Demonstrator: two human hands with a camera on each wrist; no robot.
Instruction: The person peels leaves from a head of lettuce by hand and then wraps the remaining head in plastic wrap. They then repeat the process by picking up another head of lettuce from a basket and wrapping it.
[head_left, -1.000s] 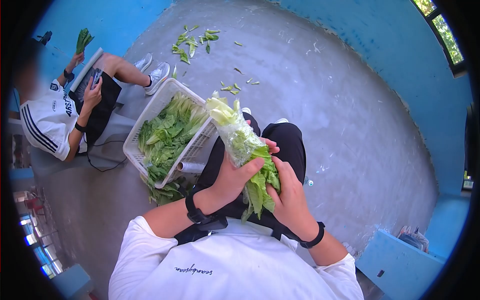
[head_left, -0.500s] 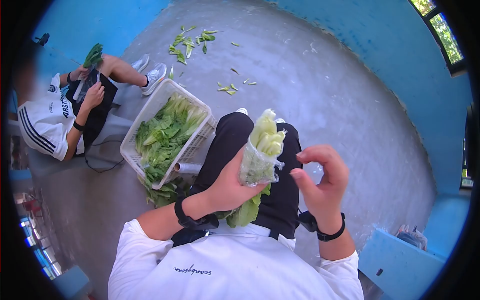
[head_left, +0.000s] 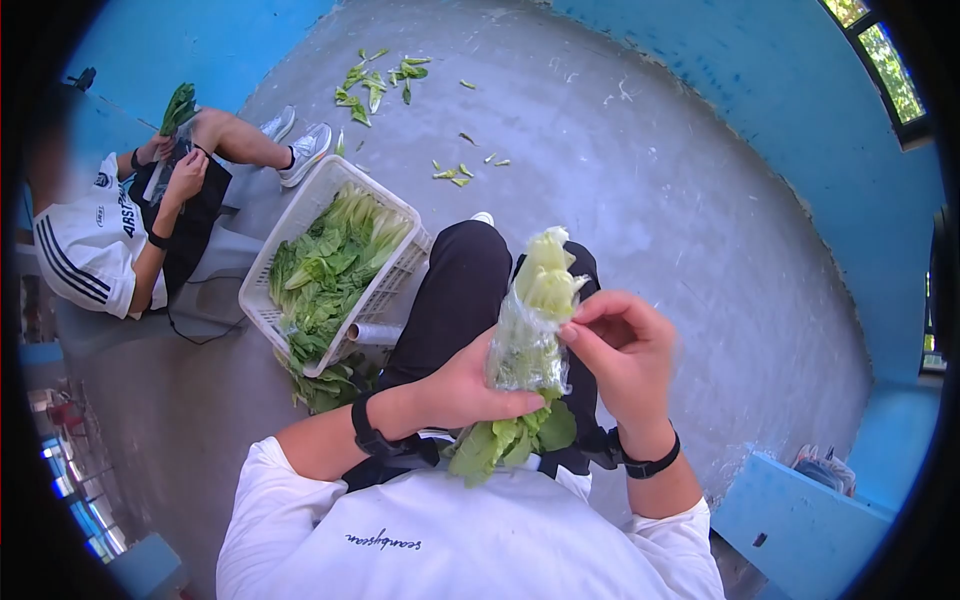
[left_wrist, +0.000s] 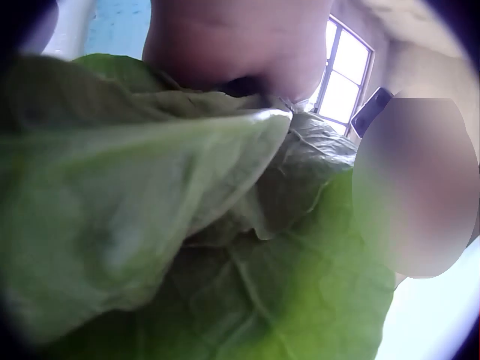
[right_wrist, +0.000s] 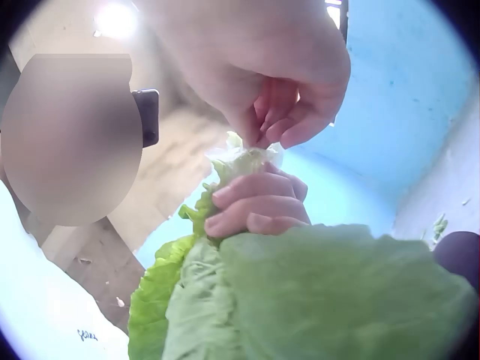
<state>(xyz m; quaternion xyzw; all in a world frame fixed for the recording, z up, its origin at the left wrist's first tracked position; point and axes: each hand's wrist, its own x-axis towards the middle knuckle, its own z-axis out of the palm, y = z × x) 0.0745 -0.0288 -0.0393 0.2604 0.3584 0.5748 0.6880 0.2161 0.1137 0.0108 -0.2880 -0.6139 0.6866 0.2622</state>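
A bundle of leafy greens (head_left: 490,445) stands over the lap, its pale stem ends (head_left: 552,275) pointing away from the body. Clear plastic film (head_left: 525,350) is wrapped round its middle. The left hand (head_left: 465,385) grips the bundle below the film, thumb across the front. At the film's upper edge, the right hand (head_left: 632,355) pinches with thumb and fingertips. In the right wrist view the right hand (right_wrist: 262,67) pinches film beside the stems, above the curled left fingers (right_wrist: 259,202). Leaves (left_wrist: 225,225) fill most of the left wrist view.
A white crate (head_left: 257,290) of greens stands left of the legs, with a film roll (head_left: 375,334) beside it and more leaves underneath. Loose leaf scraps (head_left: 375,90) lie on the floor (head_left: 700,250). Another person (head_left: 100,230) sits at the left holding greens.
The right hand left the leaves, swung out to the right, then came in to the film's upper edge. The left hand turned the bundle more upright and moved it right.
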